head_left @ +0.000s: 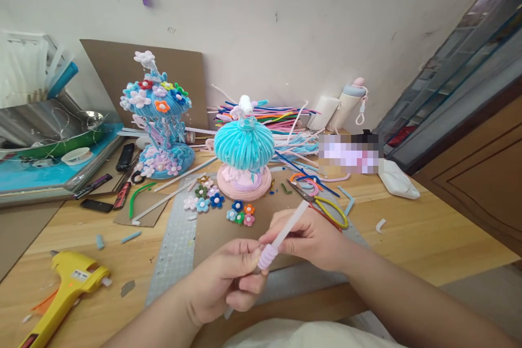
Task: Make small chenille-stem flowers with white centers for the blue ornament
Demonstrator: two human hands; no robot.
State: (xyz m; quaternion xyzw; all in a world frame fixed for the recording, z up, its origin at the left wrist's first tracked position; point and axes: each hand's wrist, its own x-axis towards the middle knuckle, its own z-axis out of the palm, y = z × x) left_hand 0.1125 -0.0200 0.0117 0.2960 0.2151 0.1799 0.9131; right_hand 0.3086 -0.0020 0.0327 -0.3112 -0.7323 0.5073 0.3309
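Observation:
My left hand (234,272) is closed around a translucent glue stick (290,225), which slants up to the right over the cutting mat. A pale lilac pipe cleaner (267,256) is wound in a tight coil about the middle of the stick. At the coil, the fingers of my right hand (302,234) are pinched on the pipe cleaner; its loose end is hidden by them. Beyond my hands lie small pipe-cleaner flowers (217,199) in several colours. Behind them stands a turquoise dome-shaped pipe-cleaner piece (244,144) on a round pink base (243,182).
Scissors (326,209) with yellow handles lie beside my right hand. A yellow glue gun (67,288) rests at the left. A flower-covered jellyfish-like piece (157,103) stands at the back left. Loose pipe cleaners (265,117) are piled by the wall near a bottle (346,106).

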